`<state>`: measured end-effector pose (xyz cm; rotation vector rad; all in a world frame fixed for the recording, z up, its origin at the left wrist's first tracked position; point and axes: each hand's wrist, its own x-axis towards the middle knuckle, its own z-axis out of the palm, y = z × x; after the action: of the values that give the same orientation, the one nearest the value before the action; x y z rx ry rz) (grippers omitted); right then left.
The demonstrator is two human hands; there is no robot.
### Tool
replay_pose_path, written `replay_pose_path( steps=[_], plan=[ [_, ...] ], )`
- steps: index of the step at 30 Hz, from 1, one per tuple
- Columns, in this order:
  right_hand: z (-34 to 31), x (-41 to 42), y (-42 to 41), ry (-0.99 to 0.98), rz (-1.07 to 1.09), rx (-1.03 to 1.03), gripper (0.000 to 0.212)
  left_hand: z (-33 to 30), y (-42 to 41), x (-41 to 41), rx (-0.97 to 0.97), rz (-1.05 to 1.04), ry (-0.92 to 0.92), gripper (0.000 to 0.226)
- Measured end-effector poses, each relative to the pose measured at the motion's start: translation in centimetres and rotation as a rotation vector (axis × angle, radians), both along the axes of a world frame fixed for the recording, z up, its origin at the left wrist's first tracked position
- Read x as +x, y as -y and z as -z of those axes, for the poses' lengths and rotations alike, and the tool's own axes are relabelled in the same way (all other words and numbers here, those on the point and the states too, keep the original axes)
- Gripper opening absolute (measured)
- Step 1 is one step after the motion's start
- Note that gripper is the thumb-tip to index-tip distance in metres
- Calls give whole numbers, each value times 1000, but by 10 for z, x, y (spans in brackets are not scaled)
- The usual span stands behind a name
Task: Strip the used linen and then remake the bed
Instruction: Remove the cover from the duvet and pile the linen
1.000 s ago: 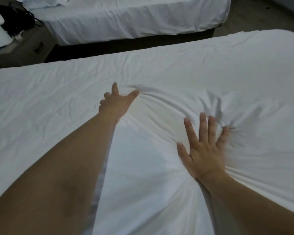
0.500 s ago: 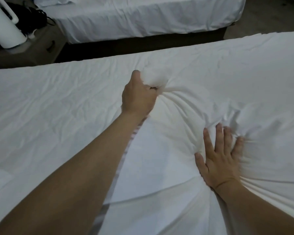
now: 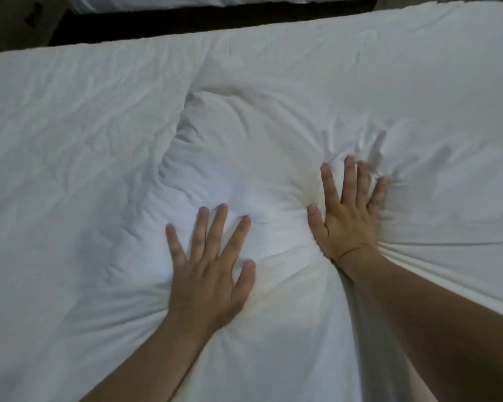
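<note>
White sheet [image 3: 273, 134]: spread over the bed, bunched into a puffed mound between and just beyond the hands. Left hand [image 3: 209, 274]: flat, fingers splayed, pressing the sheet. Right hand [image 3: 349, 216]: flat, fingers straight, pressing creased fabric beside the mound.

You are working in dim, bluish light. Your right hand's fingers [image 3: 360, 181] are blurring, and the wide lens is bowing the edges.

Both arms extended forward; left hand [image 3: 208, 278] and right hand [image 3: 347, 220] lie palm-down, fingers [image 3: 215, 224] straight and spread
</note>
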<state>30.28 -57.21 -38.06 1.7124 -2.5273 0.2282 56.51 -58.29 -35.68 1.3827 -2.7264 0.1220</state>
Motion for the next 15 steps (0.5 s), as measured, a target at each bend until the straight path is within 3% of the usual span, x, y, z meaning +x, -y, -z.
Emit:
replay_pose_path(
  steps=[9,13,15],
  plan=[
    [-29,19,-30,84,35,16,70,26,27,-11,-80,-1,41,68],
    [-58,46,-107,288,-142,65,79,26,21,-8,-126,-18,44,64],
    [-60,67,-171,228,-235,127,76,21,11,-3,-86,-45,49,64]
  ],
)
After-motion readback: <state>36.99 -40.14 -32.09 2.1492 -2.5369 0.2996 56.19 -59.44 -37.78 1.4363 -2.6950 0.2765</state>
